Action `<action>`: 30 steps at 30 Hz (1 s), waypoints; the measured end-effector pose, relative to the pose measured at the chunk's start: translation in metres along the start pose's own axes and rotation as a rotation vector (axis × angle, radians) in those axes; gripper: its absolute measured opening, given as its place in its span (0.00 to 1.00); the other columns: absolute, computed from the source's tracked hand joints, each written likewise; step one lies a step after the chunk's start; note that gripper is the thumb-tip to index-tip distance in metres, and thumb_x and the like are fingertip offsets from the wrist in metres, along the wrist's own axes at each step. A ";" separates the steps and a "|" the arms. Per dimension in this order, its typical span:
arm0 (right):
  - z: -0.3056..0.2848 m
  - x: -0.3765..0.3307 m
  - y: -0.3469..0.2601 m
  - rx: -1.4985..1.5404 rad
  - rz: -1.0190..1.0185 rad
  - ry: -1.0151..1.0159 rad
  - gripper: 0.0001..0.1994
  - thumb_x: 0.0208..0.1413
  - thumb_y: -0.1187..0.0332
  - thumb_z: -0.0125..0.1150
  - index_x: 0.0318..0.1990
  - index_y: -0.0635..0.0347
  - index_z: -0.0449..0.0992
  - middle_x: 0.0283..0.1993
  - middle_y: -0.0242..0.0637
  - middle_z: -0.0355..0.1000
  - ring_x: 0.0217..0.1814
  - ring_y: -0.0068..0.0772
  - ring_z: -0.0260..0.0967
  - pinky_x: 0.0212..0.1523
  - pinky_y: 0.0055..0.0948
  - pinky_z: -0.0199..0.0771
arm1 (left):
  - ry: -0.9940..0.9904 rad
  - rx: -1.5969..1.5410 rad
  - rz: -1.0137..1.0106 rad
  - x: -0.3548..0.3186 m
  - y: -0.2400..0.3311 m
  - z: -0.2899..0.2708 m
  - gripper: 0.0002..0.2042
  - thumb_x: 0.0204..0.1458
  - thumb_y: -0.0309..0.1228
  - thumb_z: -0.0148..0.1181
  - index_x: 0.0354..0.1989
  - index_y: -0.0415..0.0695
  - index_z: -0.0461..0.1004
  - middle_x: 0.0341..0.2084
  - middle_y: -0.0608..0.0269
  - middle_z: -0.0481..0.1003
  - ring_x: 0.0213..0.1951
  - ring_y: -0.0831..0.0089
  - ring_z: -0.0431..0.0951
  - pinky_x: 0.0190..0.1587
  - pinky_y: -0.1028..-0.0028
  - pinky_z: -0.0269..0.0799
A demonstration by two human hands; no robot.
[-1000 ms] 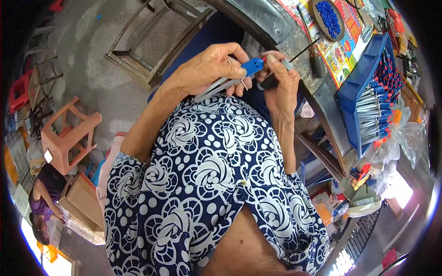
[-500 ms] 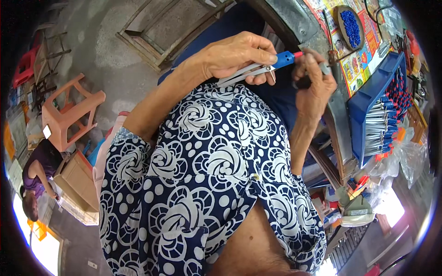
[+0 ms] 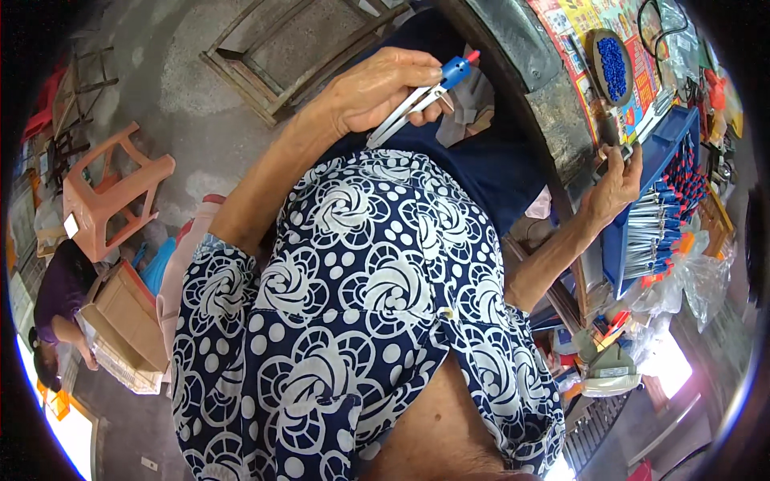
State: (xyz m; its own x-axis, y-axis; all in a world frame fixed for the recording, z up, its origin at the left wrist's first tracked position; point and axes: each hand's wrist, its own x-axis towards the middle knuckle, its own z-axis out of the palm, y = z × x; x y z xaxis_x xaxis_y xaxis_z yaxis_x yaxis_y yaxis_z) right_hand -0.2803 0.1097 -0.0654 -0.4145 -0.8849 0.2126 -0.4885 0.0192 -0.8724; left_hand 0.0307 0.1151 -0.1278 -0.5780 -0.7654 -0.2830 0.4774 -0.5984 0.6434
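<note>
My left hand (image 3: 373, 90) is closed around a drawing compass (image 3: 455, 73) with a blue head, a red tip and pale metal legs. The compass is tilted, its red tip up to the right and its legs together, pointing down toward my lap. My right hand (image 3: 611, 191) is at the table edge, fingers closed on something small and dark that I cannot make out. It is close to a blue tray (image 3: 616, 240) packed with several similar compasses (image 3: 651, 228). Beyond it, an oval dish (image 3: 594, 68) holds small blue parts (image 3: 612, 68).
The worn table (image 3: 553, 108) is partly covered by colourful printed sheets (image 3: 568, 24). Clear plastic bags (image 3: 682, 280) lie by the tray. To the left are a wooden frame (image 3: 277, 100), an orange plastic stool (image 3: 108, 196), a cardboard box (image 3: 128, 321) and another person (image 3: 60, 289).
My right hand has moved away from the compass's red tip, rightward to the table edge by the tray. My left hand has shifted slightly up and left, still holding the compass.
</note>
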 end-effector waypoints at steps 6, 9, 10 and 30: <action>-0.020 0.021 0.048 -0.376 -0.235 0.084 0.25 0.45 0.73 0.53 0.53 0.75 0.61 0.29 0.39 0.68 0.24 0.24 0.63 0.24 0.23 0.65 | 0.056 -0.018 0.005 0.000 0.000 -0.004 0.10 0.54 0.29 0.47 0.37 0.32 0.67 0.30 0.50 0.72 0.27 0.73 0.72 0.25 0.79 0.69; -0.018 0.019 0.044 -0.733 -0.123 0.029 0.22 0.47 0.68 0.52 0.52 0.63 0.66 0.37 0.60 0.64 0.42 0.54 0.61 0.45 0.41 0.58 | 0.065 -0.082 0.015 -0.001 0.001 -0.003 0.10 0.53 0.28 0.48 0.35 0.32 0.68 0.28 0.52 0.73 0.26 0.72 0.73 0.24 0.79 0.71; -0.016 0.017 0.043 -0.765 -0.152 0.032 0.21 0.47 0.69 0.52 0.51 0.65 0.66 0.37 0.59 0.65 0.42 0.53 0.61 0.44 0.40 0.59 | 0.071 -0.116 0.005 -0.003 0.002 -0.002 0.09 0.53 0.28 0.48 0.35 0.32 0.69 0.28 0.53 0.72 0.27 0.72 0.73 0.25 0.79 0.71; 0.084 -0.076 -0.052 -0.378 -0.791 -0.821 0.22 0.41 0.73 0.60 0.49 0.60 0.67 0.46 0.40 0.65 0.50 0.43 0.62 0.49 0.35 0.61 | -0.004 0.530 -0.172 -0.007 0.018 0.026 0.14 0.48 0.28 0.52 0.41 0.31 0.67 0.20 0.59 0.72 0.17 0.82 0.66 0.15 0.86 0.59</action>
State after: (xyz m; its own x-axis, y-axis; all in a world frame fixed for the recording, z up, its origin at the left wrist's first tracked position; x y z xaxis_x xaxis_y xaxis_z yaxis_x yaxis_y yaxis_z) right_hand -0.1587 0.1363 -0.0728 0.6480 -0.7429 0.1678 -0.6380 -0.6498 -0.4132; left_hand 0.0259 0.1158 -0.0959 -0.6212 -0.6658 -0.4133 -0.0218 -0.5125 0.8584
